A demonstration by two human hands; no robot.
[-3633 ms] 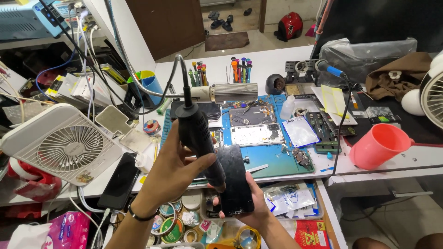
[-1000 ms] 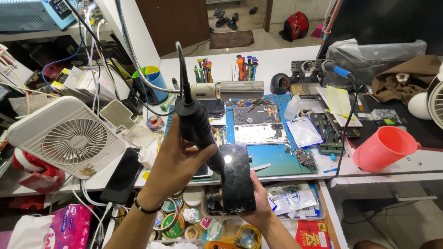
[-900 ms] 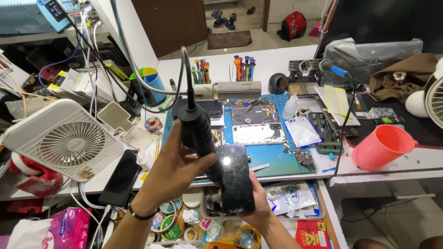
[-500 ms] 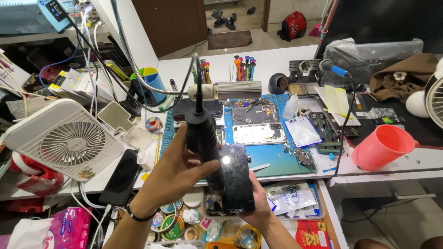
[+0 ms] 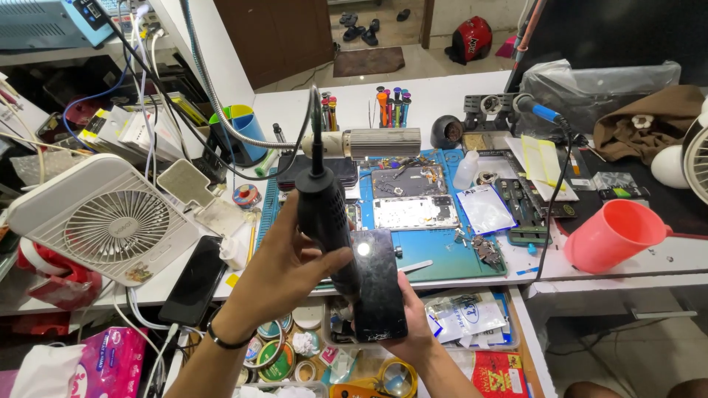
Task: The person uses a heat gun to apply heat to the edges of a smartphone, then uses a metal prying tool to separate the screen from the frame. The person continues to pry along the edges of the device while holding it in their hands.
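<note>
Left hand (image 5: 284,269) gripping matte black cylindrical tool (image 5: 324,217), corded end at 12 o'clock | right hand (image 5: 409,335) clasping glossy flat phone (image 5: 377,295) upright, centre frame, touching tool | blue mat (image 5: 442,250) behind

At centre frame we see the black phone (image 5: 378,286), its glass face glossy and catching a bright glare spot. The tool (image 5: 324,221) beside it looks like matt black plastic. At right, the pink cup (image 5: 611,236) is smooth plastic. At left, the white fan (image 5: 103,228) is matt plastic with a ribbed grille. At upper right, brown cloth (image 5: 643,127) lies crumpled and soft.
</note>
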